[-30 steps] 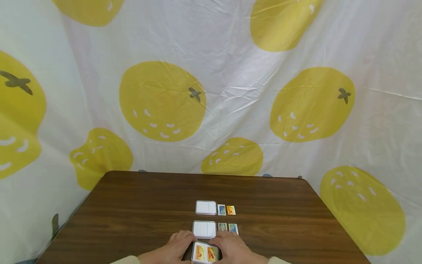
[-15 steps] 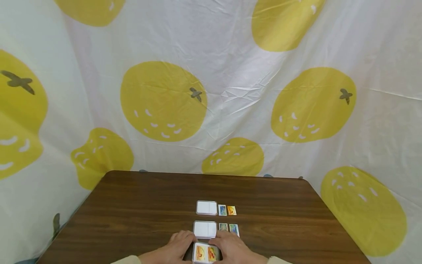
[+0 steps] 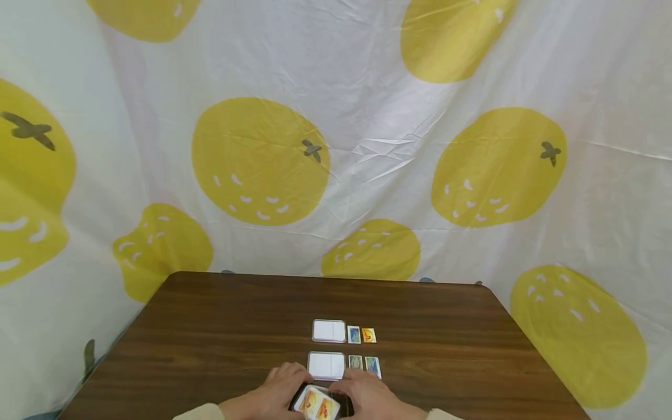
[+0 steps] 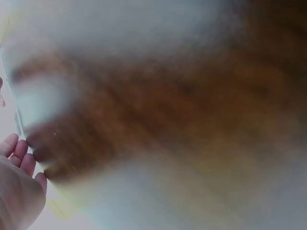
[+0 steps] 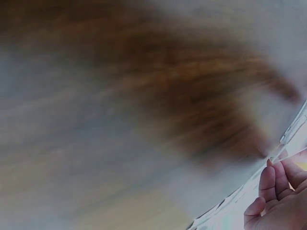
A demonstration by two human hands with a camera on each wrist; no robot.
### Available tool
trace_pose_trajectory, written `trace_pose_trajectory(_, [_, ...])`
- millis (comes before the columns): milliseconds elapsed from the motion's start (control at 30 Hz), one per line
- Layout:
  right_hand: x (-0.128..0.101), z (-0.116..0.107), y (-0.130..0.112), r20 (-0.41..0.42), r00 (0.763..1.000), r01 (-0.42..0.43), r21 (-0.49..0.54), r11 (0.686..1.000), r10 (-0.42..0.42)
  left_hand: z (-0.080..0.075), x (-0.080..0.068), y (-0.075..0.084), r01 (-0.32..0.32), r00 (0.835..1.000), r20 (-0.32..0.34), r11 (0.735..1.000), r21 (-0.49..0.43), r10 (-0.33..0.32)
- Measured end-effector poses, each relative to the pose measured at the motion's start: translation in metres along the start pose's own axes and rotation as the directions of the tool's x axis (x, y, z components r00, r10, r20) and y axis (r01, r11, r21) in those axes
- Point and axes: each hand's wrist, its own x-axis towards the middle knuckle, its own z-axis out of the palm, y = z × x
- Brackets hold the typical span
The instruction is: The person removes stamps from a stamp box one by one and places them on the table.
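A: What are the hands doing?

B: The left hand [image 3: 273, 392] and right hand [image 3: 370, 394] both grasp a small case [image 3: 317, 403] with picture cards inside, tilted just off the tabletop [image 3: 210, 326] at its near edge. Fingers curl round its sides.

A: Which step is it?

B: Probably opening or emptying the case. Two white cases [image 3: 326, 366] lie beyond, loose cards [image 3: 362, 363] beside them. Next likely calls for a steady grip while tipping.
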Motion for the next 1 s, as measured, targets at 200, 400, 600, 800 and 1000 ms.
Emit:
trace_pose_trajectory(200, [-0.003,-0.006,0.005,0.007,0.999,-0.032,-0.018,0.999,0.032,-0.001,0.000,0.000,-0.014,1.000,-0.007,0.999,0.045,0.014])
trace_pose_trajectory(400, [-0.013,-0.012,0.014,0.031,0.996,-0.082,-0.024,0.996,0.083,0.002,0.001,-0.002,0.005,1.000,-0.009,0.998,0.059,-0.004])
trace_pose_trajectory(600, [-0.029,-0.021,0.025,0.060,0.990,-0.125,-0.035,0.992,0.127,0.007,0.004,-0.002,0.012,0.999,-0.042,0.991,0.130,-0.007])
trace_pose_trajectory(800, [-0.049,-0.034,0.042,0.078,0.989,-0.131,0.018,0.991,0.129,0.005,0.004,0.004,0.054,0.998,-0.030,0.988,0.147,-0.050])
trace_pose_trajectory(1000, [-0.071,-0.043,0.062,0.071,0.991,-0.114,-0.020,0.993,0.115,0.003,0.005,0.010,0.094,0.996,-0.019,0.983,0.158,-0.092])
